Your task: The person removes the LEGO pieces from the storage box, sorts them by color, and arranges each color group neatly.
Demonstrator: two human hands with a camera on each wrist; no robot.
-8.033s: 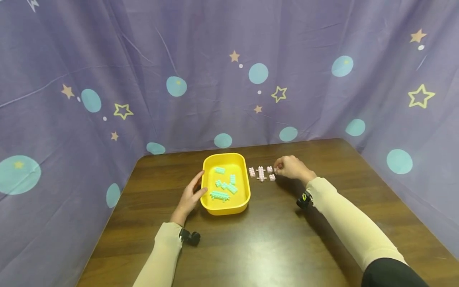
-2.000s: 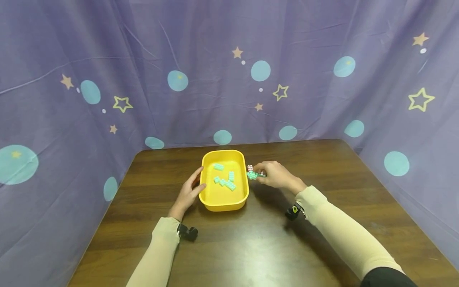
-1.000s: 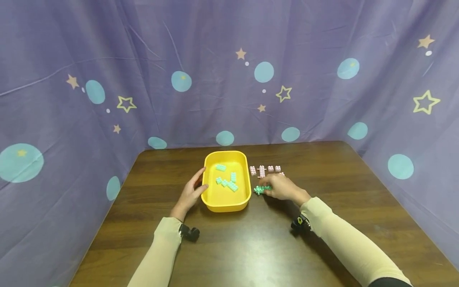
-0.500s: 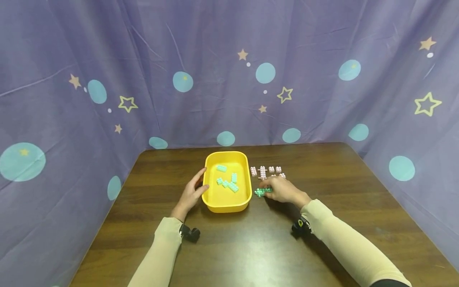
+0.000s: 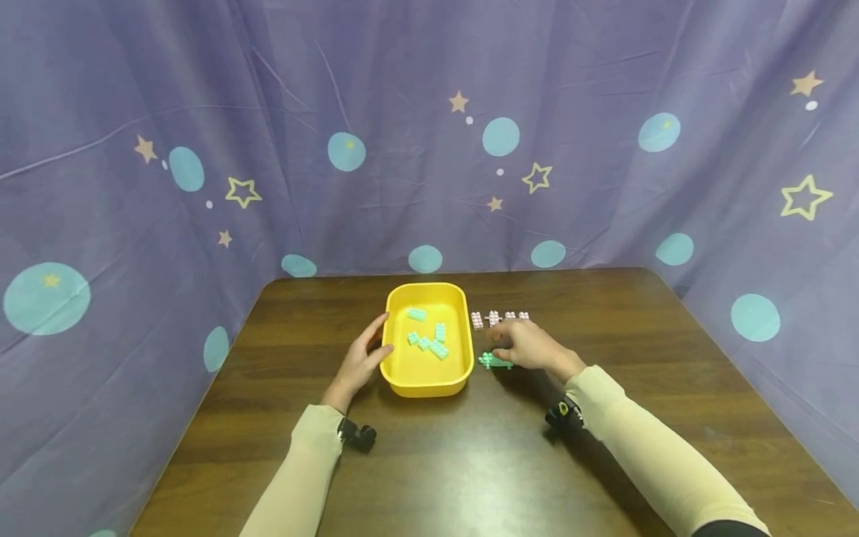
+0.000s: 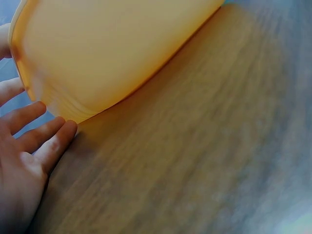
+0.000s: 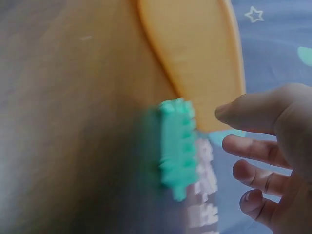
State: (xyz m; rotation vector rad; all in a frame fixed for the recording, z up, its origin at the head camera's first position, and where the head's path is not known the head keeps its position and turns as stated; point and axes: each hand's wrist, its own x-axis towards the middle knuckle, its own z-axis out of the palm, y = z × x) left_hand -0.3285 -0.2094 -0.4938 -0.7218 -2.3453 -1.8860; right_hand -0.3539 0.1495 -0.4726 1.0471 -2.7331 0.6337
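Fingers of my left hand (image 5: 352,367) lie nearly straight against the outer left wall of a yellow tub (image 5: 426,391); the left wrist view has the fingertips at that wall. A long green building-block piece with side pegs (image 5: 495,362) rests on the table just right of the tub. Over it hovers my right hand (image 5: 530,347), thumb and fingers spread; in the right wrist view they are apart from the green piece (image 7: 178,146). Behind it stands a row of pink blocks (image 5: 477,320), including a pegged pink piece (image 5: 493,318), partly hidden by the right hand.
Several small green blocks (image 5: 439,350) lie inside the tub. The brown wooden table (image 5: 463,462) ends at a purple curtain (image 5: 403,201) behind and at both sides.
Over eight seconds the long green piece has gone from the tub to the table, carried by my right hand. In the last half second that hand has let go and risen slightly. Left hand stays.
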